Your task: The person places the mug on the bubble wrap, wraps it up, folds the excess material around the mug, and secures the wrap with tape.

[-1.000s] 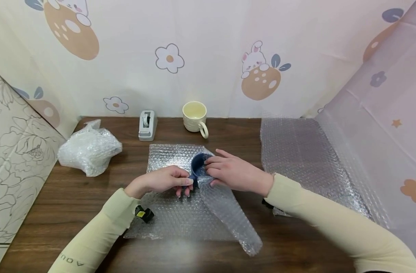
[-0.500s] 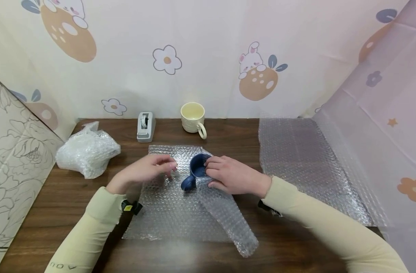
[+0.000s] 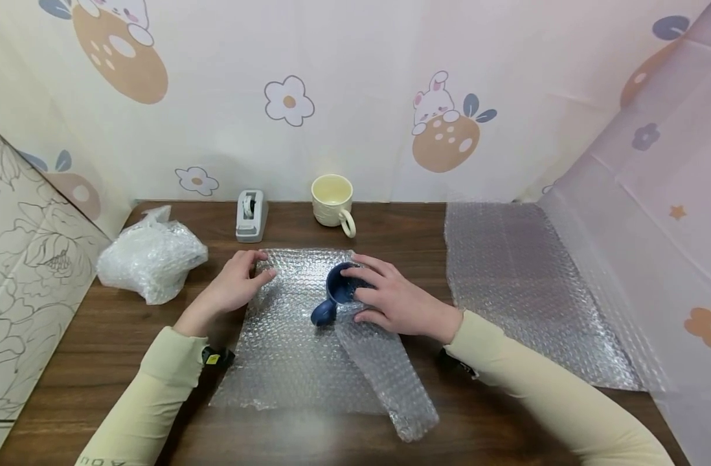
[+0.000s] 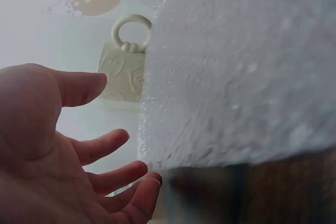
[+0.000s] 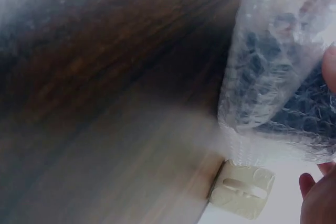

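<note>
Dark wood-grain worktop (image 3: 478, 414); bubble wrap sheet (image 3: 285, 356) spread on it, 1 folded flap (image 3: 387, 375) trailing to near right; navy mug (image 3: 335, 287) on the sheet, handle to near left, right side under wrap; right hand (image 3: 405, 299) grips that side, fingers spaced, bent over rim; left hand (image 3: 230, 285) by sheet's far-left corner, fingers apart; farther, 2nd bubble wrap sheet (image 3: 507, 278) right, wrapped bundle (image 3: 151, 259) left, tape dispenser (image 3: 250, 223), pale yellow mug (image 3: 331, 211); printed curtain (image 3: 361, 142) behind.
</note>
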### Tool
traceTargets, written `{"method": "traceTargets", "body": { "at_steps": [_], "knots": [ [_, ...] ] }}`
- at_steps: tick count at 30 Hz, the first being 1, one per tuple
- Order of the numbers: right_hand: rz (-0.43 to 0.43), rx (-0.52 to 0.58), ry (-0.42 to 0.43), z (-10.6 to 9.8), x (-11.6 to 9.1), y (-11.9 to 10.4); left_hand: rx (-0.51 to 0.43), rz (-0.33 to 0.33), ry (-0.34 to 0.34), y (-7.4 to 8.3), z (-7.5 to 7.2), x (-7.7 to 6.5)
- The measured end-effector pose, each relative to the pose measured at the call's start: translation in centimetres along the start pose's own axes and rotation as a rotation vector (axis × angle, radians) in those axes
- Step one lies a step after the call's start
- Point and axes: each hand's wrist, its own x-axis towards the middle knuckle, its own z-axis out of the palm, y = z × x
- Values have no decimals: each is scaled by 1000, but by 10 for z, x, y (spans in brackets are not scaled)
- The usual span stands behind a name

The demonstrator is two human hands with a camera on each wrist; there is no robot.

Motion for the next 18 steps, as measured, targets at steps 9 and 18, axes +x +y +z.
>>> {"method": "traceTargets", "body": {
  "at_steps": [9,18],
  "knots": [
    [29,87,61,4,-2,-1,-194,-124,19,-5,3,5],
    [83,108,111,1,-4,-5,-283,-33,-7,3,-5,6]
  ]
}}
